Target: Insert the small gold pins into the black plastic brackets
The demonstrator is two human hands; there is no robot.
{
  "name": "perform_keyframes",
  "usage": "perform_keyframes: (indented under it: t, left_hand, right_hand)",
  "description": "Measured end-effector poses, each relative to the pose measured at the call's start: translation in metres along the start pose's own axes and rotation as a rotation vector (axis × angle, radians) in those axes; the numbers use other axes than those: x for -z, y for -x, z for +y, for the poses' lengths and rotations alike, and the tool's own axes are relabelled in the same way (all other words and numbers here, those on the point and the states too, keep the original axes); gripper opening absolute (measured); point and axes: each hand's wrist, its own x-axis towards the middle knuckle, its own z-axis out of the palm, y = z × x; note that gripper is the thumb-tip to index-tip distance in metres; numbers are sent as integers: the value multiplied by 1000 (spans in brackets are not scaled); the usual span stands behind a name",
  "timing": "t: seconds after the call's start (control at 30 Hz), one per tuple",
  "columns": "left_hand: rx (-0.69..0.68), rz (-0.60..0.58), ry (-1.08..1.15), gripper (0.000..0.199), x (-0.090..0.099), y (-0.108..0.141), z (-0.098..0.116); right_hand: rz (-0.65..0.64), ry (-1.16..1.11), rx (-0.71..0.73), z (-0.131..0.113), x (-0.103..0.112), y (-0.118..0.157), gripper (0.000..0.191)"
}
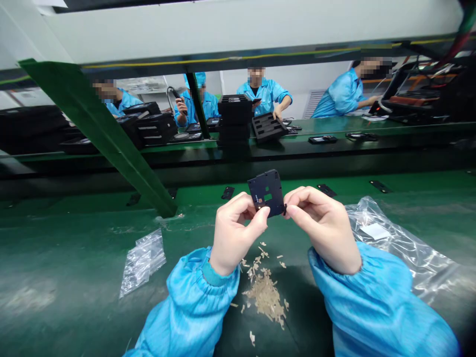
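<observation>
Pinched in my left hand [238,225] is a flat black plastic plate [267,192] with small square cutouts, raised above the green bench [193,267]. The fingertips of my right hand [320,220] close on a tiny dark piece [285,209] at the plate's lower right corner. Whether that piece is joined to the plate, I cannot tell. Below my hands lies a pile of small beige scraps [267,297], with loose bits scattered around it.
A clear plastic bag [405,248] with a white label lies at the right; small clear bags [144,259] are at the left. Small black parts [326,190] lie along the far strip. A slanted green post [107,141] stands left. Beyond, people in blue work near black trays [235,119].
</observation>
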Motion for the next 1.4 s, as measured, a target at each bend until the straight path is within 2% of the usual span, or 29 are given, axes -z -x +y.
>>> perform_keyframes:
  t: [0.63, 0.9, 1.1, 1.23, 1.4]
  left_hand:
    - [130, -66, 268, 24, 0, 2, -6]
    - [247, -138, 578, 19, -2, -7, -10]
    - [303, -121, 593, 28, -3, -8, -12]
    - [293, -136, 597, 28, -2, -8, -13]
    - [194, -181, 601, 19, 1, -8, -16]
  right_hand:
    - [31, 71, -18, -9, -3, 0, 12]
    - [10, 86, 27, -18, -5, 6, 13]
    - [-21, 104, 44, -20, -7, 8, 13]
    - [-32, 118, 48, -20, -6, 10, 13]
    - [-66, 135, 41, -21, -6, 11, 14]
